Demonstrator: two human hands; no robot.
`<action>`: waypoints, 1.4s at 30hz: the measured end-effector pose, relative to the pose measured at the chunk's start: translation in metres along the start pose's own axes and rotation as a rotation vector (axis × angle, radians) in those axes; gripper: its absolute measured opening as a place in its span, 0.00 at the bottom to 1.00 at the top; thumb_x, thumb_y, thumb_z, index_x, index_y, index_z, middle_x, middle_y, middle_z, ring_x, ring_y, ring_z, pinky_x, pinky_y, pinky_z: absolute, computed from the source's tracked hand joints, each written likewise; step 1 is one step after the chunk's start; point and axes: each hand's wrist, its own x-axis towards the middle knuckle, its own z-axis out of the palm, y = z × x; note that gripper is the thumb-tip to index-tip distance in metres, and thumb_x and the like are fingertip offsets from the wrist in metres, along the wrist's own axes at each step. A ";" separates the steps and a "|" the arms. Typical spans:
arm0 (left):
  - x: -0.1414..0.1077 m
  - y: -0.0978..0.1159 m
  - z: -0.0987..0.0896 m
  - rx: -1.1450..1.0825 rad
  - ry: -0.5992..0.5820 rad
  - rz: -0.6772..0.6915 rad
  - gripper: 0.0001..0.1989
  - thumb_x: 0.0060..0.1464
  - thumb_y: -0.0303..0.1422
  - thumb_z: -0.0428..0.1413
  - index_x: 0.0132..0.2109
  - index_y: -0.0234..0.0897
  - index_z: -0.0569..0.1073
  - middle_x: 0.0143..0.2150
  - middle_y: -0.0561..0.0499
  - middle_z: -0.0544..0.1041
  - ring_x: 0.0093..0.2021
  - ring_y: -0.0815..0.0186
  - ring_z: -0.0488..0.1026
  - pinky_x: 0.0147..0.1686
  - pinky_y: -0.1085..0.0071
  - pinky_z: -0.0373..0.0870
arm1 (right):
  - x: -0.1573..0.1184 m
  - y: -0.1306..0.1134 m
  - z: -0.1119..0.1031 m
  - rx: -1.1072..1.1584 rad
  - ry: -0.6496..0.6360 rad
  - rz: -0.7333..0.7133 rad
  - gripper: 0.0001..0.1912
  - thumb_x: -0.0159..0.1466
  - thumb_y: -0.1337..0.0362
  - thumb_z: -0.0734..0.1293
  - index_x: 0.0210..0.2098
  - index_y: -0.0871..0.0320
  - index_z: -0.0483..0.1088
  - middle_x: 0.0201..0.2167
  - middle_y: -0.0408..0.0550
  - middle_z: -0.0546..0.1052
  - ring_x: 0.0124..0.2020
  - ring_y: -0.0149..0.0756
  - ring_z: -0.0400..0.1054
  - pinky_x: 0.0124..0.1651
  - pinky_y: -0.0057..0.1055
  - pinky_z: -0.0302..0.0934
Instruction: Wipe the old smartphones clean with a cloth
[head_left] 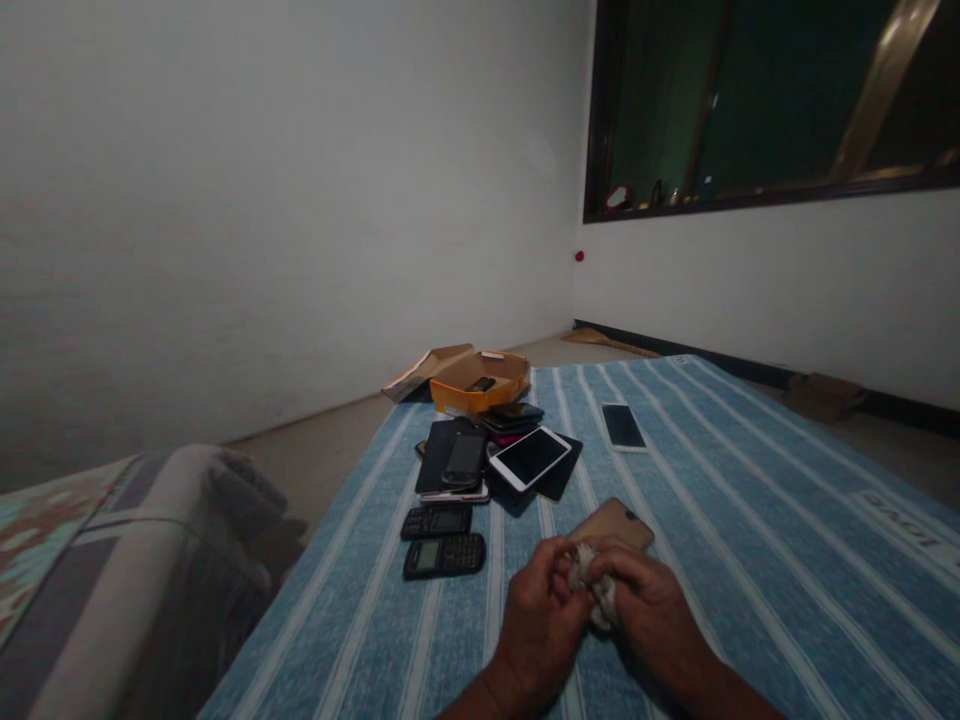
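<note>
Both my hands are together near the front of the striped cloth. My left hand (541,612) is closed on a crumpled whitish cloth or tissue (602,600), and my right hand (646,607) pinches the same wad from the other side. Just beyond my fingers is a gold phone (615,525), its near part hidden by my hands. Left of them, two black keypad phones (445,556) lie side by side. Behind these, a pile of phones includes a dark slider-like phone (465,458) and a white-framed smartphone (530,459).
Another white smartphone (624,428) lies apart at the right. An open orange box (469,398) with a small phone inside stands at the far end. Blue striped cloth (750,560) covers the surface. A draped grey blanket (172,560) is at the left, beyond a gap.
</note>
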 end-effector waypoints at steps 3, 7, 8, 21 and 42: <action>0.001 0.002 -0.001 -0.027 -0.027 -0.047 0.13 0.47 0.29 0.57 0.43 0.36 0.75 0.27 0.56 0.72 0.26 0.69 0.65 0.28 0.74 0.62 | 0.001 -0.004 0.000 -0.074 -0.002 -0.077 0.11 0.57 0.72 0.61 0.27 0.55 0.73 0.30 0.44 0.77 0.33 0.34 0.72 0.39 0.28 0.65; 0.002 -0.004 -0.001 -0.036 -0.046 -0.032 0.05 0.48 0.31 0.56 0.30 0.35 0.75 0.24 0.56 0.68 0.26 0.69 0.63 0.27 0.74 0.59 | 0.000 -0.002 -0.002 -0.221 0.008 -0.148 0.11 0.59 0.71 0.61 0.31 0.54 0.74 0.30 0.43 0.78 0.32 0.33 0.73 0.37 0.25 0.67; 0.001 -0.005 0.000 -0.027 -0.041 -0.020 0.05 0.48 0.31 0.55 0.28 0.35 0.74 0.24 0.56 0.67 0.26 0.69 0.62 0.27 0.74 0.58 | -0.002 0.000 -0.003 -0.266 0.020 -0.158 0.12 0.59 0.71 0.60 0.33 0.54 0.75 0.31 0.44 0.79 0.34 0.34 0.74 0.38 0.26 0.67; 0.001 0.002 -0.002 0.025 0.040 0.001 0.10 0.49 0.33 0.53 0.23 0.39 0.63 0.22 0.57 0.63 0.25 0.69 0.59 0.26 0.73 0.56 | -0.006 0.007 -0.005 -0.596 -0.012 -0.279 0.16 0.65 0.72 0.57 0.46 0.57 0.73 0.36 0.50 0.78 0.35 0.37 0.75 0.37 0.29 0.71; 0.008 0.002 -0.007 -0.117 0.152 -0.064 0.11 0.45 0.34 0.55 0.20 0.39 0.63 0.18 0.59 0.61 0.22 0.72 0.56 0.24 0.75 0.57 | -0.006 -0.005 -0.012 -0.401 -0.355 -0.123 0.29 0.63 0.74 0.57 0.63 0.56 0.64 0.62 0.55 0.67 0.64 0.40 0.60 0.65 0.41 0.56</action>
